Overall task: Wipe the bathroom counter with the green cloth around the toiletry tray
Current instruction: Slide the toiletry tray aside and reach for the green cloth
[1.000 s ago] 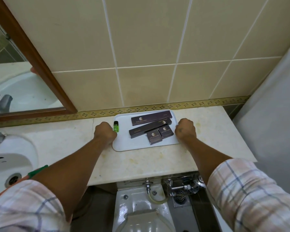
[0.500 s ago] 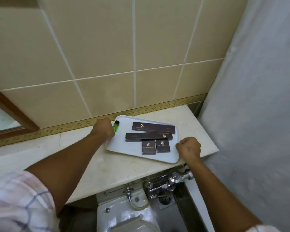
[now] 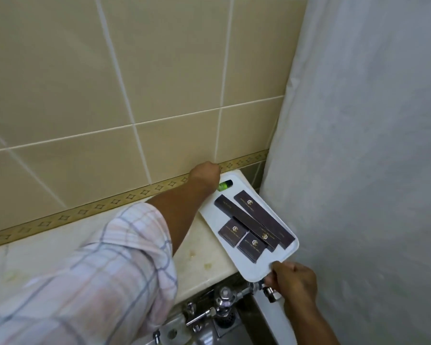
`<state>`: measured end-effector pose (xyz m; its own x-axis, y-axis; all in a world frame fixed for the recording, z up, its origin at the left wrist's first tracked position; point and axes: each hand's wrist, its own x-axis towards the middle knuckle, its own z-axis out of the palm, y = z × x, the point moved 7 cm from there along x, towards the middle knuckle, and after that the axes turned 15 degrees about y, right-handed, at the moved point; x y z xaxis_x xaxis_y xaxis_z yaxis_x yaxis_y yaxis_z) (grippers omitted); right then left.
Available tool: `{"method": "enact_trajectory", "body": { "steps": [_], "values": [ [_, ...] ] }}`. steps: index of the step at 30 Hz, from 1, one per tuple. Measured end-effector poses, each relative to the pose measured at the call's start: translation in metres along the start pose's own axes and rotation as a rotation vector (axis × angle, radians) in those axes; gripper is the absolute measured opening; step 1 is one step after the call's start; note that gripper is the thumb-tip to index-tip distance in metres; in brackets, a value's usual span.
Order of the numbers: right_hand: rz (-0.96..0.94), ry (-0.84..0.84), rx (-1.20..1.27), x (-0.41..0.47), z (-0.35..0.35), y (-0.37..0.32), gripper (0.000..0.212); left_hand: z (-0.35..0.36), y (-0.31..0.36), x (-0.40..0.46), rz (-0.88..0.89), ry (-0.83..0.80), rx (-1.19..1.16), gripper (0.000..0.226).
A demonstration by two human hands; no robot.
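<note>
The white toiletry tray (image 3: 258,266) lies turned at an angle at the right end of the beige counter (image 3: 204,257), its near corner past the counter's front edge. It carries several dark brown boxes (image 3: 255,220) and a small green bottle (image 3: 225,185). My left hand (image 3: 205,174) grips the tray's far corner by the wall. My right hand (image 3: 292,278) grips the near corner. No green cloth is in view.
A white shower curtain (image 3: 358,145) hangs right beside the tray. Beige wall tiles (image 3: 135,83) with a gold patterned border rise behind the counter. Chrome flush plumbing (image 3: 222,302) sits below the counter's front edge. Yellowish stains mark the counter left of the tray.
Both hands have carried the tray to the right and turned it, so its near corner now overhangs the counter's edge. My view has swung right; mirror and sink are out of sight.
</note>
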<state>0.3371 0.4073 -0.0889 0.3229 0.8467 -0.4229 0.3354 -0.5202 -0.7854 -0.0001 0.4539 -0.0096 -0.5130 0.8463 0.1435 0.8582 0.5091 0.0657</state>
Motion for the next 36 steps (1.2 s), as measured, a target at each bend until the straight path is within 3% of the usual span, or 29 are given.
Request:
{"method": "enact_trajectory", "body": {
  "steps": [8,16,18,21,25,28,31,36],
  "values": [
    [0.096,-0.007,0.119,0.015,0.02,0.002,0.011,0.028,0.027,0.02,0.157,0.062,0.229,0.026],
    [0.166,-0.052,0.112,0.017,0.022,0.005,0.007,0.033,0.026,0.019,0.225,0.036,0.219,0.028],
    [0.121,-0.035,0.008,0.019,0.018,0.004,0.017,0.032,0.019,0.011,0.225,0.016,0.184,0.029],
    [-0.179,0.078,-0.211,0.013,0.006,-0.018,0.063,0.015,0.0,-0.014,0.237,0.064,0.113,0.033],
    [-0.697,0.074,-0.345,-0.027,0.023,-0.078,0.074,-0.019,-0.04,-0.071,0.208,0.15,0.107,0.059],
    [-1.007,-0.082,-0.445,-0.093,0.078,-0.115,0.077,-0.048,-0.09,-0.138,0.092,0.172,0.152,0.072],
    [-1.314,-0.313,-0.498,-0.203,0.142,-0.125,0.079,-0.081,-0.157,-0.227,-0.18,0.186,0.123,0.077],
    [-1.67,-0.776,-0.448,-0.421,0.207,-0.072,0.068,-0.12,-0.255,-0.409,-0.659,0.192,0.167,0.078]
  ]
}}
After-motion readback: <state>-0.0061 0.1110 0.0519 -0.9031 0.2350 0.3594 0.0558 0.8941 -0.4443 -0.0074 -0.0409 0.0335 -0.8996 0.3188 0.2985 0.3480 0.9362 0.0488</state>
